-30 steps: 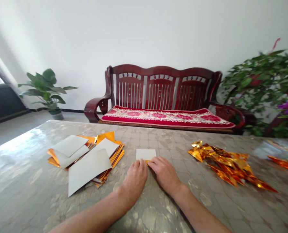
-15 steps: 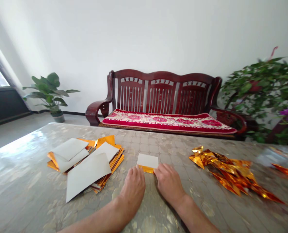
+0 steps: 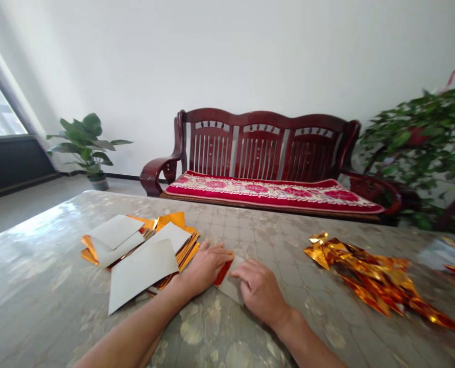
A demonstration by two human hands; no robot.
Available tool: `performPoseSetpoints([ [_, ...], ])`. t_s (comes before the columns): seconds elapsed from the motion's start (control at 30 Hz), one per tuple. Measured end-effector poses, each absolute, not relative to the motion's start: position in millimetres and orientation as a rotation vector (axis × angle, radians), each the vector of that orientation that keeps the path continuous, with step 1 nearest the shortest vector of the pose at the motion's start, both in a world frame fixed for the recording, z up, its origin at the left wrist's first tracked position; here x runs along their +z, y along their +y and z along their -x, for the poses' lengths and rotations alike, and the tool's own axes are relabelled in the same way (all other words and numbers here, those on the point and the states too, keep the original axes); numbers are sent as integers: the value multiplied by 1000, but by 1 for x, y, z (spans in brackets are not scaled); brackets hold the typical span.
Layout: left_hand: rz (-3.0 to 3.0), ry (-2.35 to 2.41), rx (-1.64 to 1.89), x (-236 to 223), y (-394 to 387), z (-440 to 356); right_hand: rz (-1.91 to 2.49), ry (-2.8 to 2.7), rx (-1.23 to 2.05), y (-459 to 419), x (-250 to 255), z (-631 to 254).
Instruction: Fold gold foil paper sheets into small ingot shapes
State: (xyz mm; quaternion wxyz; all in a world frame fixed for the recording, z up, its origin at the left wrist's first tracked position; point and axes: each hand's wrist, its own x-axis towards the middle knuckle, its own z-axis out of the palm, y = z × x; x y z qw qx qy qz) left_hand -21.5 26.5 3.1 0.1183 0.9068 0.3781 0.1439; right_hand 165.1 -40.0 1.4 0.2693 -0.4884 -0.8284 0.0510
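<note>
A small sheet of foil paper (image 3: pixel 234 286), pale on the upper side with an orange folded strip along its left edge, lies slantwise on the table between my hands. My left hand (image 3: pixel 207 266) rests flat over that folded edge, fingers stretched out and pointing up and right. On the paper's right side is my right hand (image 3: pixel 263 292), its fingers curled and the index finger bent onto the sheet; the thumb is hidden. Close to my left forearm spreads a loose pile of foil paper sheets (image 3: pixel 145 268), several with the pale side up and others showing gold.
Crumpled-looking folded gold foil pieces (image 3: pixel 365 271) lie to the right on the patterned table (image 3: pixel 265 235). A clear plastic bag (image 3: pixel 445 253) sits at the far right. Beyond the table stand a dark red wooden bench (image 3: pixel 256 143) and potted plants (image 3: pixel 93 143).
The foil paper has turned from square-on to slanted, its folded edge now at the left. My left hand has flattened over the fold, while my right hand has moved slightly lower along the sheet.
</note>
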Motion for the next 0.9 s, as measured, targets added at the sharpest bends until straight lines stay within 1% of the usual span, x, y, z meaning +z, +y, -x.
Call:
performPoseSetpoints([
  [0.1, -2617, 1040, 424, 0, 32, 22, 1413, -2158, 108, -29, -2, -181],
  [0.23, -2595, 990, 441, -6, 37, 19, 1368, -2254, 111, -26, -4, -184],
  [0.4, -2533, 966, 525, -16, 43, 20, 1335, -2354, 35, -28, -3, -177],
  [0.9, -2515, 921, 598, -23, 47, 22, 1316, -2337, -23, -28, -7, -178],
])
